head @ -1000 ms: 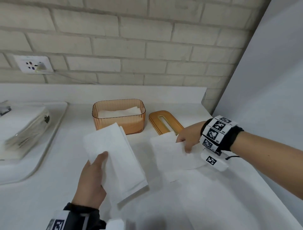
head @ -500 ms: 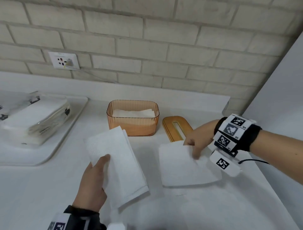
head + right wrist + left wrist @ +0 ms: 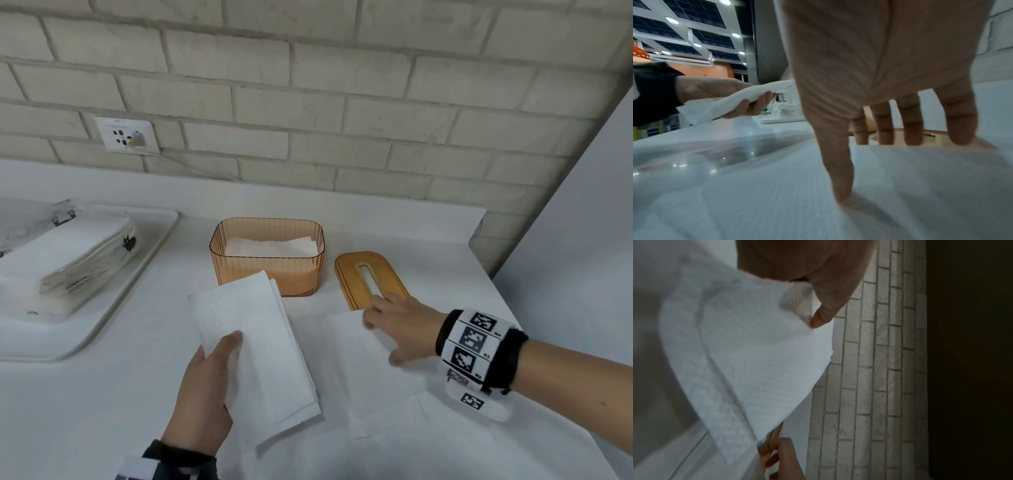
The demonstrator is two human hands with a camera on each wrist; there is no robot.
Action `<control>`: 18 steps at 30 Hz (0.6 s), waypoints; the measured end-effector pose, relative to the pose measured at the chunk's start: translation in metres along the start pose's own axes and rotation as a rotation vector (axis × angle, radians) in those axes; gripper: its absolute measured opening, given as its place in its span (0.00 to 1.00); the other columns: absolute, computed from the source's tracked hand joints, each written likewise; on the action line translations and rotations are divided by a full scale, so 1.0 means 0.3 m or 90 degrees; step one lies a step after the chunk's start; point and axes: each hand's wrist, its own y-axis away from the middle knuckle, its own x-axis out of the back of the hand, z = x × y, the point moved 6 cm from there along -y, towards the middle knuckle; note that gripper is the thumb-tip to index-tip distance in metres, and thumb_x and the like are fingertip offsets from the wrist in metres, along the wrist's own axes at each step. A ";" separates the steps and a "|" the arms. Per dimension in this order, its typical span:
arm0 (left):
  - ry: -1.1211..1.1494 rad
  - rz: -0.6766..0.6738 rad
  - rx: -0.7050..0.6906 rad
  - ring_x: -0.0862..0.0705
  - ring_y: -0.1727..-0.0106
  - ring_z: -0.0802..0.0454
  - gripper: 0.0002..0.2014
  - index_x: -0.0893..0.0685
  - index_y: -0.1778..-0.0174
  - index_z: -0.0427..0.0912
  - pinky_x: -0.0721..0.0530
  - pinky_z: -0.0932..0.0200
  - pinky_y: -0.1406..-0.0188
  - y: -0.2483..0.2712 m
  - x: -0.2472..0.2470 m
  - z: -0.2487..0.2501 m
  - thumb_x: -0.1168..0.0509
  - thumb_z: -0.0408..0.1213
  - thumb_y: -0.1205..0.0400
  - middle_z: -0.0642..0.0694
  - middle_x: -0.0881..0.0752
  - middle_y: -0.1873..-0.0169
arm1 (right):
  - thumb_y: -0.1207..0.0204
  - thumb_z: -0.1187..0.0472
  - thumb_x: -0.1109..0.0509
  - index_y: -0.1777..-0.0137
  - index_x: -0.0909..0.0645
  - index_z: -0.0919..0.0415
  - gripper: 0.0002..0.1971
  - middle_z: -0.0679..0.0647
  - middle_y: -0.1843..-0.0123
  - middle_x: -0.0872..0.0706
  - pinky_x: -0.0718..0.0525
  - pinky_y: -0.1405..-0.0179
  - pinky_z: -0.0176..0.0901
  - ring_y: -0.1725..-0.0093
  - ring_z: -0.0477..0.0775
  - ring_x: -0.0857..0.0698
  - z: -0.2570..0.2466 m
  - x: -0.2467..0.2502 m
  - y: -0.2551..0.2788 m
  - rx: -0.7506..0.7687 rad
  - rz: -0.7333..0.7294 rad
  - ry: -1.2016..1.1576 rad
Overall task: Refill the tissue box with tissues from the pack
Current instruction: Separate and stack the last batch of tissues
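Note:
The open orange tissue box [image 3: 267,270] stands at the back of the counter with a few white tissues [image 3: 270,246] inside. Its orange slotted lid [image 3: 352,274] lies flat to its right. My left hand [image 3: 219,356] grips a folded stack of white tissues [image 3: 253,346] just above the counter, in front of the box, thumb on top. In the right wrist view its fingers curl under the stack [image 3: 731,100]. My right hand [image 3: 387,322] rests with straight fingers on a single tissue sheet [image 3: 370,370] lying flat by the lid's near end; its thumb presses on the sheet [image 3: 818,203].
The opened tissue pack [image 3: 65,253] lies on a white tray [image 3: 113,308] at the left. A brick wall with a socket [image 3: 128,133] runs behind the counter. A grey panel [image 3: 582,240] closes off the right side.
My right hand, which was curled at the sheet's far corner, now lies flat on it beside the lid. The left hand still holds the stack in about the same place.

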 end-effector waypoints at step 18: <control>-0.008 -0.016 -0.007 0.14 0.48 0.39 0.12 0.18 0.40 0.39 0.17 0.50 0.53 -0.023 -0.040 -0.028 0.41 0.38 0.15 0.39 0.11 0.48 | 0.24 0.57 0.31 0.54 0.18 0.59 0.06 0.47 0.58 0.13 0.21 0.54 0.38 0.59 0.43 0.17 0.025 0.254 0.153 0.059 0.143 -0.650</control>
